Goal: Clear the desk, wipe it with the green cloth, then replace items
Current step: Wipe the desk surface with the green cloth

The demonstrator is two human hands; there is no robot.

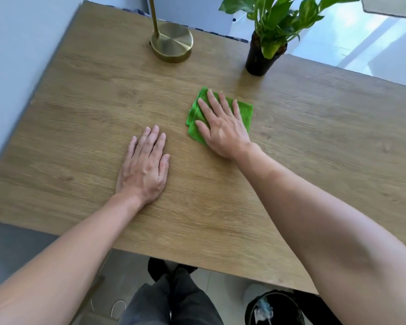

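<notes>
Wooden desk (80, 109): right hand (223, 130) flat on green cloth (244, 111).

There are no words, numbers, labels or signs to read here. The desk (80, 118), the cloth (244, 111), the lamp (171, 43) at 12 o'clock and the pot (256, 62) at 1 o'clock are all plain.
</notes>
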